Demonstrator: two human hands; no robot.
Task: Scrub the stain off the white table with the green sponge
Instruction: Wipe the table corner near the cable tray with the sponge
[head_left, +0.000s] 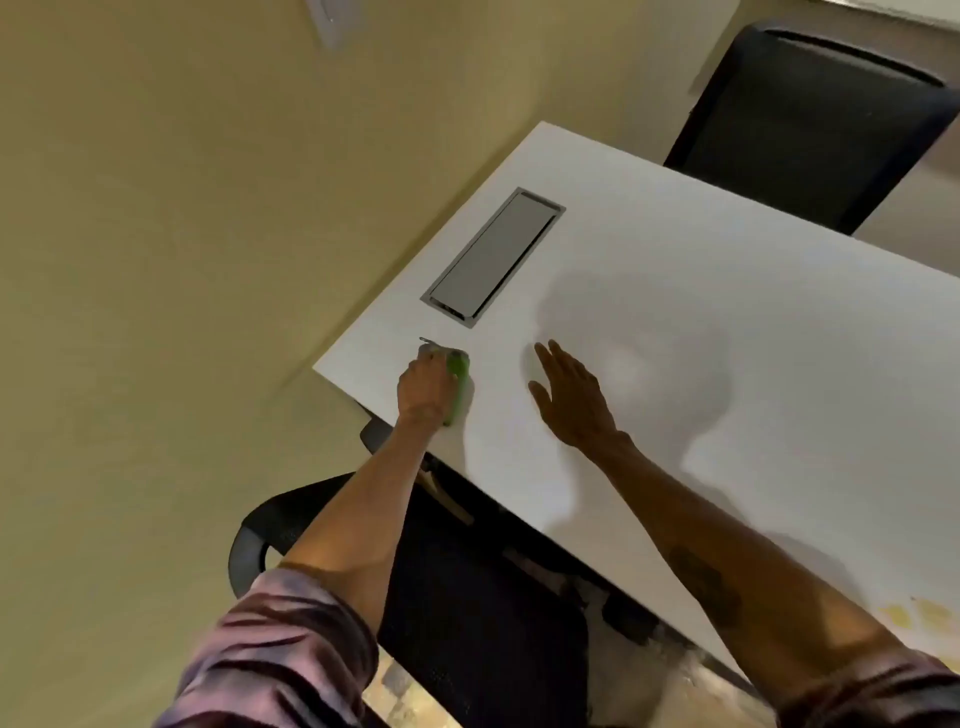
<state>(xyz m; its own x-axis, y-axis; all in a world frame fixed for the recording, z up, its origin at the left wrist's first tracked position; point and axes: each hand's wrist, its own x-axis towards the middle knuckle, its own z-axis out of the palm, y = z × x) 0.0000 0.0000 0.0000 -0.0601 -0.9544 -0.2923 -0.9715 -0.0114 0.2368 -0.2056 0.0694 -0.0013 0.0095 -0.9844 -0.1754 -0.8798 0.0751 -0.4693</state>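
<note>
The table (675, 312) fills the right of the frame; a hatch (493, 257) is set into its top near centre, one chair (810, 124) upper right, another chair (467, 597) below.

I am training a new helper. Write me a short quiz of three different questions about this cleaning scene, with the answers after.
1. True or false: the green sponge is in the right hand.
2. Multiple choice: the grey cable hatch set in the white table lies (A) beyond the sponge, further from the person, (B) under the right hand, (C) on the black chair.
3. Short answer: how is the right hand placed?

Key
1. False. The left hand has its grip on the sponge, near the table's left edge.
2. A.
3. Open and flat, palm down on the table, holding nothing.
</note>
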